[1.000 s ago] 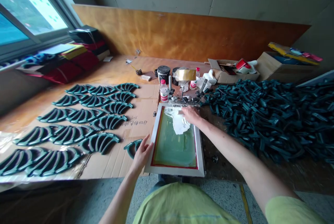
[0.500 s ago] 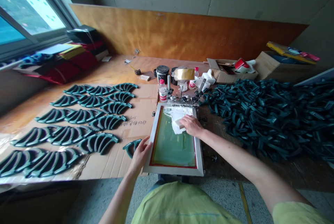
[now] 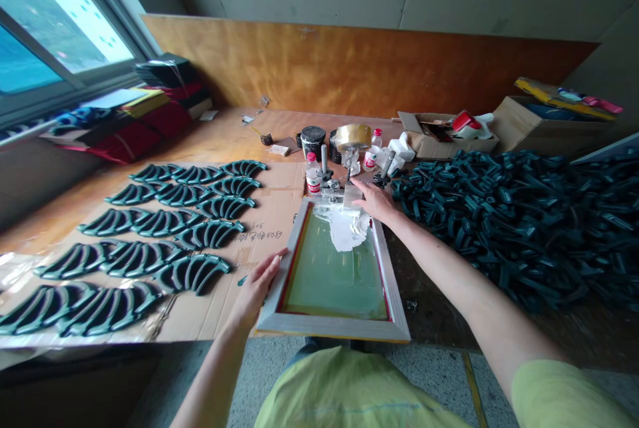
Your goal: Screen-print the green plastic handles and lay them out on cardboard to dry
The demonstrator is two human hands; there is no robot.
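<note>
Back-left corner of the bench (image 3: 224, 132): red stack (image 3: 150, 132), pale sheet and yellow item on top. Below it, rows of dark green parts (image 3: 192, 273) on the cardboard sheet (image 3: 210, 315), out to the front edge.

Our left hand (image 3: 262, 285) is at the left rail of the screen frame (image 3: 334, 326). Its fingers are close together; can't tell if they grip. A bit of green part (image 3: 242, 280) shows just beside it.

Toward the back edge: small dark pot (image 3: 266, 139) with a thin yellow stick in it, then red-capped bottle (image 3: 313, 176) in front of black tub (image 3: 313, 140). Tub is white-smeared, contents not readable.

Frame sits at the front edge, white ink (image 3: 347, 235) toward its far end. Pale block (image 3: 352, 196) is at that end; our right hand (image 3: 374, 200) has part-spread fingers at the block's right side, grip unclear.

Second red-capped bottle (image 3: 369, 161) behind. Open carton (image 3: 446, 148) holds a red item (image 3: 464, 122) and white stuff. Heap of green parts (image 3: 499, 228) along the bench's right side. Rear-right carton (image 3: 516, 127): blue inside, yellow piece on top.
</note>
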